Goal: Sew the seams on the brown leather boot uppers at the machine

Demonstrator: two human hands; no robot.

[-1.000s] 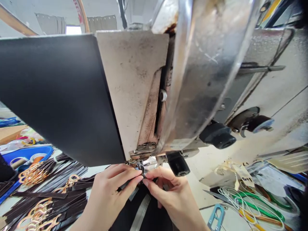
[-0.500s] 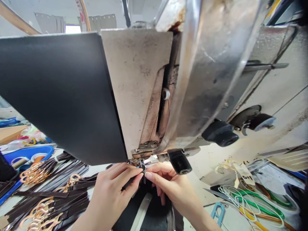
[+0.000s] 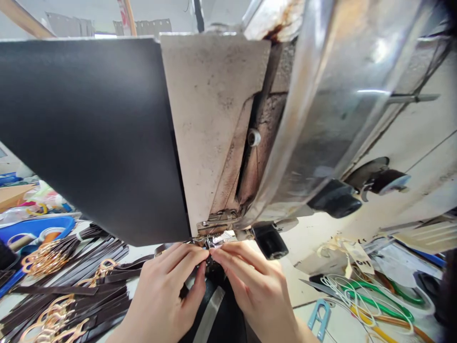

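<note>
My left hand [image 3: 167, 286] and my right hand [image 3: 253, 286] meet fingertip to fingertip just under the presser foot area [image 3: 214, 233] of a worn, grimy sewing machine head [image 3: 221, 128]. Both pinch a small dark piece [image 3: 210, 255] at the needle; I cannot make out what it is. Below the fingers stands the machine's black post with a light stripe [image 3: 210, 314]. The needle itself is hidden by my fingers.
Black straps with gold clasps [image 3: 71, 295] lie piled at the left. A blue tray [image 3: 39, 228] sits behind them. Green and white cords [image 3: 371, 300], a blue thread snip [image 3: 319, 317] and paper tags [image 3: 353, 257] lie at the right. A black panel [image 3: 85, 133] looms at upper left.
My hands have closed in tighter under the foot, the right fingers now curled over the piece. The view has shifted slightly to the right and nearer the machine.
</note>
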